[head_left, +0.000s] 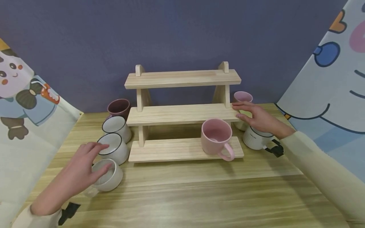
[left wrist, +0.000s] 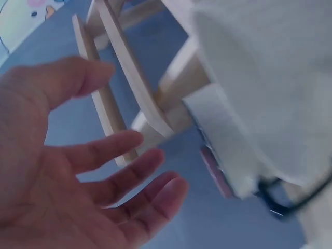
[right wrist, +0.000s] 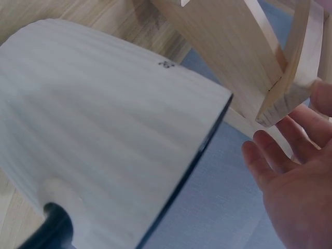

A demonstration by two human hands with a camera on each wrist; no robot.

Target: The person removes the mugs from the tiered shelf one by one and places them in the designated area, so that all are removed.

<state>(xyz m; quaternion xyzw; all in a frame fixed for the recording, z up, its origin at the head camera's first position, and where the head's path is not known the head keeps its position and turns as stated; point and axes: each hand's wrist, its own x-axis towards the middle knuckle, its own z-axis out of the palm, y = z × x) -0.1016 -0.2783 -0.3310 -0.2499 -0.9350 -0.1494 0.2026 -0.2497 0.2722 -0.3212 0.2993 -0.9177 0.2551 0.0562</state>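
Note:
My left hand hovers over the left row of mugs, thumb and fingers spread, holding nothing. Beneath it are a white mug and a white mug with a dark rim. At the right end of the wooden three-step shelf, my right hand reaches out with relaxed fingers. Its fingertips lie close to the middle board's end; I cannot tell whether they touch it. A pink mug stands on the bottom step. The right hand partly hides a tall cup with a pink inside and a ribbed white mug.
Farther back on the left stand another dark-rimmed white mug and a maroon mug. A blue-grey wall rises behind the shelf. Cartoon-printed panels flank the wood-grain table.

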